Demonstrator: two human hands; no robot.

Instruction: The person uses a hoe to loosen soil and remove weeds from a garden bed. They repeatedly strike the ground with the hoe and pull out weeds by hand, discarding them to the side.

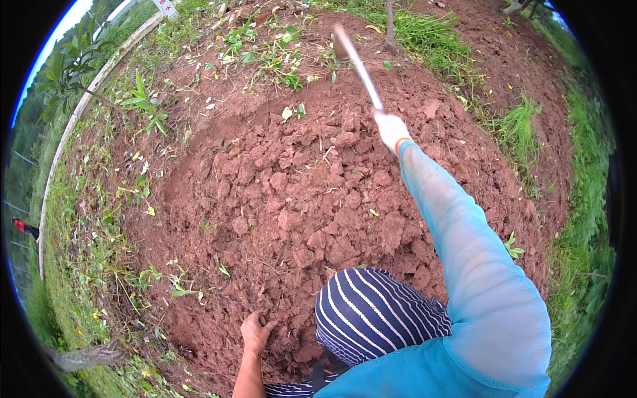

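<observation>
My right hand (392,130), in a white glove with an orange cuff, grips the handle of a hoe (366,77). The tool is raised and blurred by motion, its brown head (340,49) pointing away from me. Below it lies broken, clumpy red soil (298,199). Bare and low in the view, my left hand (256,332) is over the soil beside my knee, thumb apart from the bent fingers. Nothing shows in it, though its palm side is hidden. A blue-and-white striped trouser leg (378,313) is bent between my arms.
Cut leaves and weeds (268,54) litter the far soil. A thin trunk (390,25) rises beyond the hoe. Grass tufts (520,124) grow at right. Leftward are a small leafy tree (69,74), a pale curb (74,117) and a lower trunk (87,357). A sign (166,7) bears writing.
</observation>
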